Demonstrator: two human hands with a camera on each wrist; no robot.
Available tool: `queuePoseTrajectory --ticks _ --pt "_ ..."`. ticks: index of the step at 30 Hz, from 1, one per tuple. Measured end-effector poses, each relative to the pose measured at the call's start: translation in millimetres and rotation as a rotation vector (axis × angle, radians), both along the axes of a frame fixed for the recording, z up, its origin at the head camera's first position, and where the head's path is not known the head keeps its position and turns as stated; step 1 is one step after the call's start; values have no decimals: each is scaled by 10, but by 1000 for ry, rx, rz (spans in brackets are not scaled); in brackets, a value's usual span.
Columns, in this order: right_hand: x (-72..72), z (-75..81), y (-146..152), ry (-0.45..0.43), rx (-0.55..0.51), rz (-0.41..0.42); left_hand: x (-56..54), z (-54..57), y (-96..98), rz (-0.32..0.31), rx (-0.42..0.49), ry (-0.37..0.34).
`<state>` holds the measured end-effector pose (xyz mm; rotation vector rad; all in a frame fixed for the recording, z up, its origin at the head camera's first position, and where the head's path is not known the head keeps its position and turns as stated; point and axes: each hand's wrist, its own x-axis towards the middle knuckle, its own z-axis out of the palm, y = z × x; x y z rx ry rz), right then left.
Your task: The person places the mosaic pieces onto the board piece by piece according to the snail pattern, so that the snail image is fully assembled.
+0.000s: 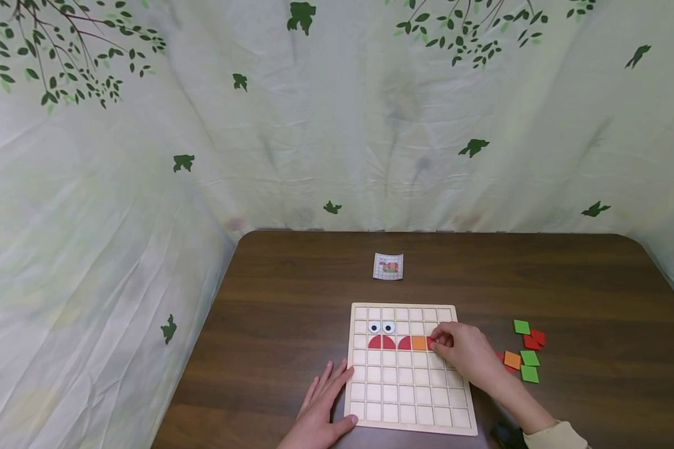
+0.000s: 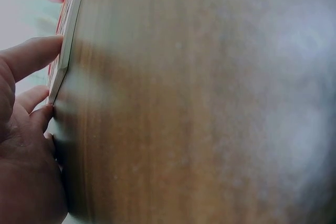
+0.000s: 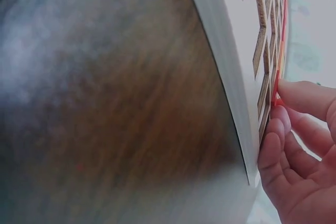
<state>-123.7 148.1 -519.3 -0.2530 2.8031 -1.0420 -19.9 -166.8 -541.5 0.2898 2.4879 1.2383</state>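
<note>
A pale wooden grid board (image 1: 390, 394) lies on the table before me. Two googly-eye tiles (image 1: 381, 327) sit side by side in its second row. Below them are two rounded red tiles (image 1: 381, 342), then another rounded red tile (image 1: 404, 343) and an orange square tile (image 1: 419, 343). My right hand (image 1: 465, 352) pinches a red tile (image 3: 276, 86) at the cell just right of the orange one, mostly covered by the fingers. My left hand (image 1: 324, 408) rests along the board's left edge, fingers extended, thumb at the lower left corner.
Right of the board lie loose tiles: several green squares (image 1: 530, 358), red pieces (image 1: 532, 342) and an orange square (image 1: 512, 360). A small printed picture card (image 1: 388, 267) lies behind the board on the brown table (image 1: 292, 280). A leaf-patterned curtain (image 1: 337, 125) hangs behind.
</note>
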Motion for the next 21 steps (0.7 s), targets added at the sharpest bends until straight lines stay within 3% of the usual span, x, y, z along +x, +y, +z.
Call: queuePoseTrajectory --ticks 12,21 --pt "19 51 67 -23 12 54 -6 14 11 3 -13 2" --pt "133 60 255 0 -35 111 -15 20 13 0 -22 -4"
